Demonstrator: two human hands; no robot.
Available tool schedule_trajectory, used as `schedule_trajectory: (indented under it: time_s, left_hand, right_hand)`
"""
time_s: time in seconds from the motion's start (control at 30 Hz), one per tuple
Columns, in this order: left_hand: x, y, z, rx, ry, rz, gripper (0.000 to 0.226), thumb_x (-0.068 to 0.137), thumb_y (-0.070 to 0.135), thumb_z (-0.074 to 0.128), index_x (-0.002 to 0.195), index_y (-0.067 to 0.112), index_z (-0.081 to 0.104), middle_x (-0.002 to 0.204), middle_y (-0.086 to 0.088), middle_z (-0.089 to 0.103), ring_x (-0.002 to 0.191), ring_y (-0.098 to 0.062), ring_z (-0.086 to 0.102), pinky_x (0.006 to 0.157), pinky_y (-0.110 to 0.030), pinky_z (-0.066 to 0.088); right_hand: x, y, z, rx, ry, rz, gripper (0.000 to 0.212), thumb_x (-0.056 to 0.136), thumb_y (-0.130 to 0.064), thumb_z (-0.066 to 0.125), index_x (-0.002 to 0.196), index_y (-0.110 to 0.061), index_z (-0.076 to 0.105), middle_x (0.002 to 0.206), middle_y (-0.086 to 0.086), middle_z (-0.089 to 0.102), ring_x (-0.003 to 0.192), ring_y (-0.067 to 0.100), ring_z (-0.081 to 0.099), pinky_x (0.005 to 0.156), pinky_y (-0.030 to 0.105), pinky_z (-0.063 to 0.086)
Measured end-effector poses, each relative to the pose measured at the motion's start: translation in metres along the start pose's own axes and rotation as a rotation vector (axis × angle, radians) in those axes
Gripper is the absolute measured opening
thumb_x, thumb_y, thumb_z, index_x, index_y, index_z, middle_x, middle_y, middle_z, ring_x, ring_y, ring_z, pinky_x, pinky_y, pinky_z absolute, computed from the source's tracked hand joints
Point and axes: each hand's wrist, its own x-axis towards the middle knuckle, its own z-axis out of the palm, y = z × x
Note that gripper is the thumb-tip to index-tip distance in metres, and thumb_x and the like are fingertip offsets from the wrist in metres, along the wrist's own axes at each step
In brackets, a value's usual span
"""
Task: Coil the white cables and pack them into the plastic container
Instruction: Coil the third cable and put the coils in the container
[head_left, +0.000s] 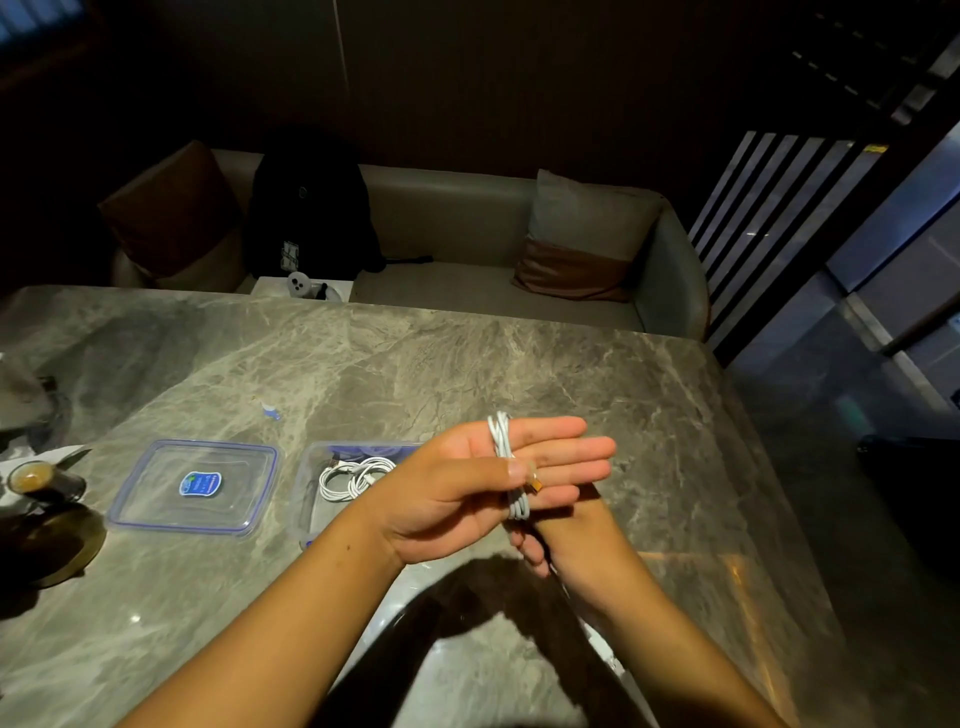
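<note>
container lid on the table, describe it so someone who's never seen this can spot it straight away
Look at the grey marble table. Between the glass of brown drink at the left edge and the open container holding coiled white cables lies a flat, clear rectangular lid. Unlike the container beside it, it holds nothing and carries a blue label at its centre.

White cable (503, 441); clear blue-rimmed lid (156, 493), blue label (200, 484); grey pale-veined marble table (467, 353); brown cushion (571, 273).
</note>
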Motion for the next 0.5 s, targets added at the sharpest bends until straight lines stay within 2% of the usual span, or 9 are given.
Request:
schedule_trajectory:
  time_s: [0.1,0.2,0.3,0.4,0.5]
  left_hand:
    - [-0.001,0.001,-0.008,-0.024,0.036,0.012,0.051,0.095,-0.009,0.032,0.146,-0.007,0.032,0.148,-0.027,0.041,0.139,-0.040,0.040,0.115,-0.043,0.034]
    - [-0.002,0.001,-0.016,0.017,0.079,-0.004,0.051,0.095,-0.007,0.036,0.146,-0.006,0.032,0.148,-0.026,0.042,0.138,-0.038,0.041,0.115,-0.041,0.034]
    - [-0.002,0.001,-0.022,0.081,0.121,-0.021,0.051,0.095,-0.007,0.038,0.146,-0.005,0.033,0.147,-0.025,0.044,0.138,-0.038,0.042,0.115,-0.042,0.033]
    - [-0.004,0.003,-0.026,0.069,0.126,-0.029,0.051,0.094,-0.006,0.038,0.145,-0.006,0.032,0.147,-0.026,0.043,0.138,-0.040,0.041,0.116,-0.046,0.032]
    - [-0.004,0.003,-0.026,0.030,0.101,-0.057,0.052,0.094,-0.006,0.039,0.145,-0.007,0.031,0.147,-0.029,0.041,0.138,-0.042,0.039,0.117,-0.050,0.028]
  right_hand:
    - [-0.008,0.008,0.008,-0.073,-0.009,0.003,0.028,0.102,-0.016,0.047,0.086,0.001,0.063,0.058,0.007,0.056,0.042,0.011,0.046,0.047,0.031,0.040]
    - [-0.017,0.006,0.010,-0.072,-0.101,0.028,0.017,0.100,-0.010,0.048,0.100,-0.009,0.065,0.066,0.007,0.059,0.041,0.011,0.045,0.041,0.025,0.039]
    - [-0.027,-0.008,0.002,-0.179,-0.219,0.077,0.021,0.098,-0.008,0.050,0.109,-0.019,0.064,0.067,0.002,0.060,0.042,0.008,0.046,0.041,0.022,0.039]
    - [-0.030,-0.021,-0.011,-0.390,-0.165,-0.017,0.019,0.096,-0.014,0.054,0.104,-0.023,0.069,0.064,-0.003,0.061,0.055,0.004,0.053,0.055,0.024,0.043]
    - [-0.033,-0.035,-0.022,-0.653,-0.066,-0.170,0.013,0.090,-0.026,0.054,0.090,-0.025,0.068,0.063,-0.003,0.059,0.058,0.005,0.051,0.060,0.037,0.044]
